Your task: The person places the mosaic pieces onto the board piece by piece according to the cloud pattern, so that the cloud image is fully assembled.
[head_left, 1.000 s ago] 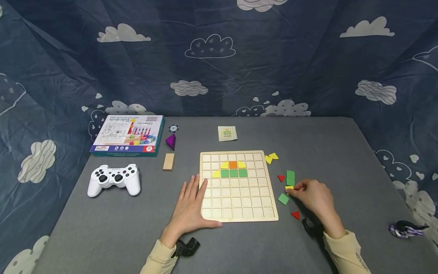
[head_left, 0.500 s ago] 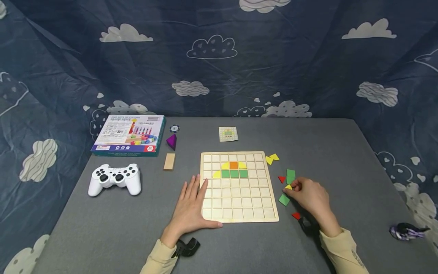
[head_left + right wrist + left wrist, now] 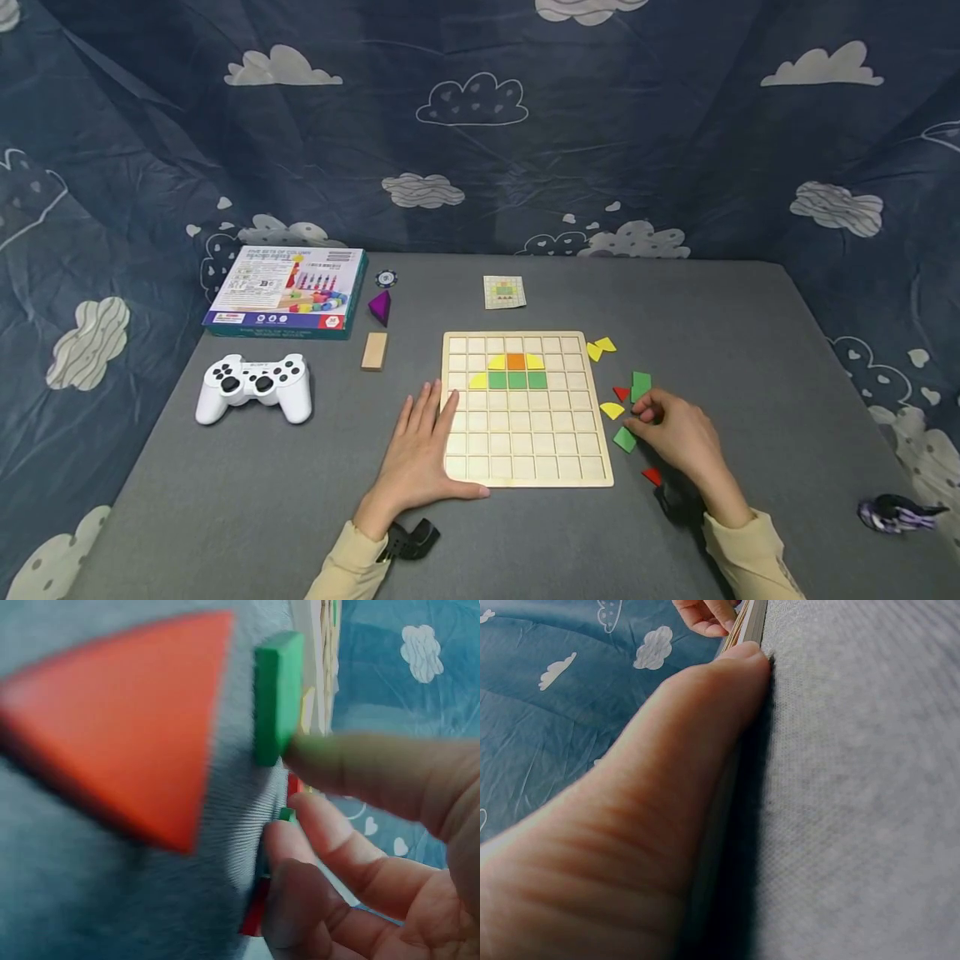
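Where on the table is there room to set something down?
Bare table fills the far right corner, bordered by the small card, loose tiles and right hand. Another patch lies between the white controller and left hand. It's crowded along the right edge of the grid board, where the tiles lie, and beside the box, with a chip, purple piece and wooden block.

Loose tiles [image 3: 612,411] crowd between right grip [image 3: 682,435] and board [image 3: 508,423], while bare tabletop [image 3: 802,400] opens rightward.
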Motion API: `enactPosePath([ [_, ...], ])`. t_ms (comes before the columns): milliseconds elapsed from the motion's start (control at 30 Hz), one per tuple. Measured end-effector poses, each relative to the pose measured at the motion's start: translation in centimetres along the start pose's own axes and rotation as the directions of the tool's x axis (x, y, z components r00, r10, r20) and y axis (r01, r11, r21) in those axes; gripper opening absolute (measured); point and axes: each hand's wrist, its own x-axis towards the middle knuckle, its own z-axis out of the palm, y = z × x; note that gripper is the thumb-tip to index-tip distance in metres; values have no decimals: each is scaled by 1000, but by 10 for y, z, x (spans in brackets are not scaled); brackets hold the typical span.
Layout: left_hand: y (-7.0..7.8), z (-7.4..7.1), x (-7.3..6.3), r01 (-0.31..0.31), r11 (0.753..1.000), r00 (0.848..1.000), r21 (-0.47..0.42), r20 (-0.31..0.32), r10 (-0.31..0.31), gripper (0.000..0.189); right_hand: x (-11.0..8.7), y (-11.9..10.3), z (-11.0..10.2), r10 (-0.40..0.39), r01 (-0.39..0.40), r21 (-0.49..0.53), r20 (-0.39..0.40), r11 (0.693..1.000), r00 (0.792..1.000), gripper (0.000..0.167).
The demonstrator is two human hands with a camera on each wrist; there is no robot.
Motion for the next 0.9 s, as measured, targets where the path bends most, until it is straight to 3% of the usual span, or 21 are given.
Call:
enactPosePath([
  [200,1,-1,0,7,1000,1000,3,4,-7,132,7,-8,1,-58,58,-14,0,998,998,25],
  [333,1,0,0,3,1000,1000,12,4,-3,132,11,-13,0,-117,119,-45,44,992,992,24],
  [500,1,1,1,-1,1000,1000,13,3,1,132,15,-14,-2,-133,139,-68,89,988,987,21],
  [733,0,2,1,-8,1000,1000,22,0,8,132,18,-12,-6,-122,121,19,102,993,987,18],
  [900,-1,1,0,-2,1000,1000,17,2,2,133,29,-17,-9,-167,159,88,92,983,982,13],
])
